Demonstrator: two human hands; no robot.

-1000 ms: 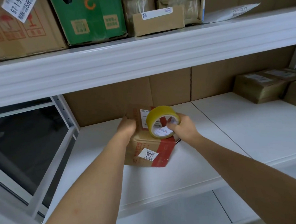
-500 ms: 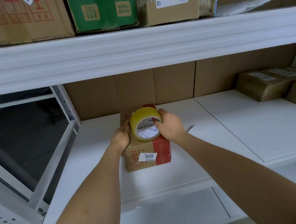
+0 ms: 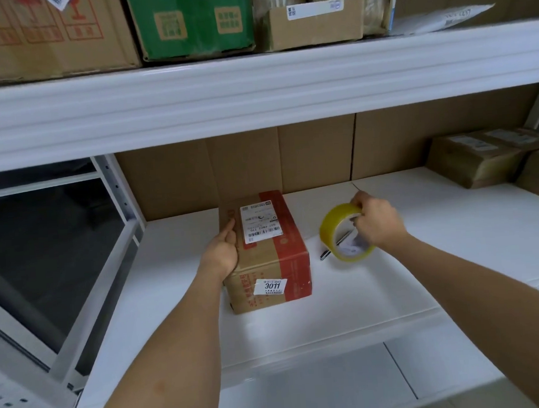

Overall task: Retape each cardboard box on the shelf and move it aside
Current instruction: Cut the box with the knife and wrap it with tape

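The small brown cardboard box with red bands and a white shipping label [image 3: 266, 251] sits near the left end of the white shelf board [image 3: 377, 291], the left hand [image 3: 221, 254] curled round its left top edge. To its right, the right hand [image 3: 377, 221] pinches the yellowish roll of clear packing tape [image 3: 342, 234], tilted over a thin dark metal tool [image 3: 328, 251]. The tape's free end isn't visible; it may stick back onto the roll, and setting the roll down could knock the tool.

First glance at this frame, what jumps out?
The yellow tape roll, gripped by the right hand just right of the cardboard box on the white shelf. The left hand holds the box's left side. A green carton sits on the shelf above.
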